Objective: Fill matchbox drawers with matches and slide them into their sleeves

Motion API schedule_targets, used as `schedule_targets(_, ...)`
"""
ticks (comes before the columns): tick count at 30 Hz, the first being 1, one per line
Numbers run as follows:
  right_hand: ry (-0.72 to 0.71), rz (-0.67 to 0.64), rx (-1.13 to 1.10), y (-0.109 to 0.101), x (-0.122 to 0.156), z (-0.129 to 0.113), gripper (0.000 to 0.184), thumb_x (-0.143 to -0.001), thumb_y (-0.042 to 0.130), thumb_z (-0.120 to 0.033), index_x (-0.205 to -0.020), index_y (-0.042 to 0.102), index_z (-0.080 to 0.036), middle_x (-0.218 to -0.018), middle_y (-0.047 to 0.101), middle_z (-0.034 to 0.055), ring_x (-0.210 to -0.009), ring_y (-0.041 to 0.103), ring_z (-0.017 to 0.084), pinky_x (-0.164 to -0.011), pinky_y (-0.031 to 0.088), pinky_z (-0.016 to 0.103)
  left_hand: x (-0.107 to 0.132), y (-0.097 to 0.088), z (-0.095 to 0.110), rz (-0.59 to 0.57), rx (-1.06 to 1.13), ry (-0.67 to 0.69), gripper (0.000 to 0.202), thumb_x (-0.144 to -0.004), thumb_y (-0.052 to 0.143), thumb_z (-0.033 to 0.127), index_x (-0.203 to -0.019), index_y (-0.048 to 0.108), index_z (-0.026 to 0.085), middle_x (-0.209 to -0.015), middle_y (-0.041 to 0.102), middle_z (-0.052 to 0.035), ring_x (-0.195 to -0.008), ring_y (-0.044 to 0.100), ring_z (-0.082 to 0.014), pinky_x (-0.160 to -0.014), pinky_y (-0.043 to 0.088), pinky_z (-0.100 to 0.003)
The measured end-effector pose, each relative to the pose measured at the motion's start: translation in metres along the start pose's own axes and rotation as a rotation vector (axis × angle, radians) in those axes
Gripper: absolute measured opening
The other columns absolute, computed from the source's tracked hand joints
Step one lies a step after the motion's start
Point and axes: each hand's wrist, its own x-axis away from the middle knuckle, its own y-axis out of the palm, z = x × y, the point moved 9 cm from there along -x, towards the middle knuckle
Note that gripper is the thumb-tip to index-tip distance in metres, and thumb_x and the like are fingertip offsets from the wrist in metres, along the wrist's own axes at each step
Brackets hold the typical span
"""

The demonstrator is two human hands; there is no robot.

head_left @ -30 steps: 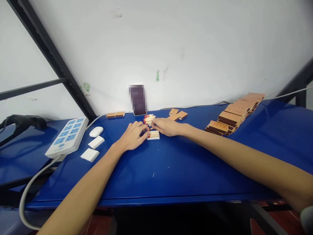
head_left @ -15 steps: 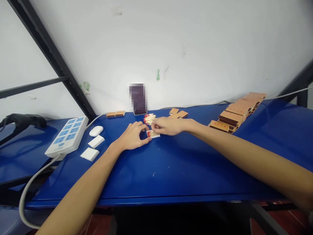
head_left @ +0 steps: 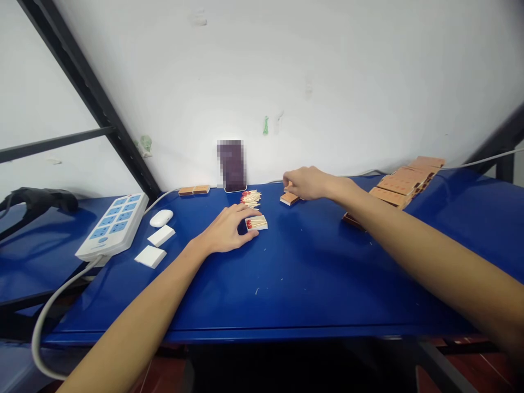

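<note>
White on the surface (head_left: 282, 305), the tray (head_left: 264, 227) is flanked by the left hand (head_left: 226, 229), fingers spread; matches (head_left: 254, 224) could be spilled by nudging. Whether a matchbox (head_left: 289, 199) is pinched by the right hand (head_left: 307, 183) is unclear.

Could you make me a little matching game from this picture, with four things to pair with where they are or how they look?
Things:
1. Left hand
2. Right hand
3. Match heap
4. Power strip

Places and looks:
A. At an orange matchbox, to the right of the heap
B. White, with blue panels
C. Thumb and finger on either side of a small white tray
D. Red-tipped, on the blue table, just behind the tray

Right pairs: 1-C, 2-A, 3-D, 4-B
</note>
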Motion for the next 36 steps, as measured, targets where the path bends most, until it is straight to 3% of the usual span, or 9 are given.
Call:
schedule_targets(3, 0.101, -0.142, 0.049, 0.015, 0.000, 0.019, 0.028, -0.087, 0.055, -0.022, -0.114, 0.063, -0.016, -0.109, 0.066, 0.0149, -0.091, 0.062, 0.025, -0.072, 0.042, 0.032, -0.001, 0.000, 0.009, 0.007, 0.026, 0.062, 0.036, -0.090, 0.055, 0.035, -0.125, 0.059, 0.027, -0.127, 0.058, -0.0046, -0.120, 0.053, -0.0239, -0.104, 0.041, -0.043)
schedule_targets(7, 0.138, -0.243, 0.113, 0.030, -0.001, 0.026, 0.030, -0.083, 0.056, -0.013, -0.112, 0.063, -0.015, -0.111, 0.065, 0.0165, -0.092, 0.063, 0.028, -0.070, 0.045, 0.034, 0.000, 0.000, 0.014, 0.018, 0.046, 0.104, 0.035, -0.092, 0.052, 0.033, -0.124, 0.062, 0.025, -0.128, 0.058, -0.0062, -0.115, 0.057, -0.0221, -0.102, 0.046, -0.039)
schedule_targets(17, 0.182, -0.177, 0.105, 0.028, -0.004, 0.030, 0.034, -0.079, 0.064, -0.020, -0.113, 0.064, -0.020, -0.110, 0.065, 0.0165, -0.094, 0.063, 0.032, -0.071, 0.046, 0.039, -0.001, 0.001, 0.009, 0.016, 0.025, 0.064, 0.029, -0.093, 0.050, 0.032, -0.114, 0.069, 0.024, -0.126, 0.059, -0.0073, -0.108, 0.061, -0.0219, -0.096, 0.049, -0.039)
schedule_targets(29, 0.192, -0.268, 0.071, 0.025, 0.003, 0.042, 0.035, -0.073, 0.071, -0.025, -0.108, 0.064, -0.024, -0.107, 0.065, 0.0117, -0.092, 0.061, 0.031, -0.072, 0.044, 0.040, -0.001, -0.004, 0.000, 0.040, -0.050, 0.005, 0.038, -0.088, 0.057, 0.035, -0.123, 0.061, 0.022, -0.115, 0.066, -0.0075, -0.105, 0.060, -0.0242, -0.093, 0.047, -0.041)
schedule_targets(33, 0.084, -0.307, -0.034, 0.015, 0.015, 0.032, 0.036, -0.071, 0.073, -0.020, -0.106, 0.063, -0.025, -0.099, 0.066, 0.0087, -0.084, 0.061, 0.026, -0.069, 0.043, 0.038, -0.001, -0.003, -0.004, 0.049, -0.050, 0.001, 0.038, -0.089, 0.055, 0.038, -0.124, 0.061, 0.022, -0.116, 0.067, -0.0063, -0.106, 0.059, -0.0234, -0.093, 0.046, -0.041)
schedule_targets(36, -0.179, -0.413, -0.226, 0.013, 0.029, -0.007, 0.038, -0.072, 0.070, -0.019, -0.108, 0.059, -0.022, -0.093, 0.067, 0.0067, -0.075, 0.061, 0.021, -0.067, 0.043, 0.035, -0.002, -0.002, -0.006, 0.058, -0.045, 0.001, 0.038, -0.089, 0.055, 0.038, -0.123, 0.061, 0.023, -0.117, 0.067, -0.0058, -0.105, 0.059, -0.0229, -0.093, 0.046, -0.041)
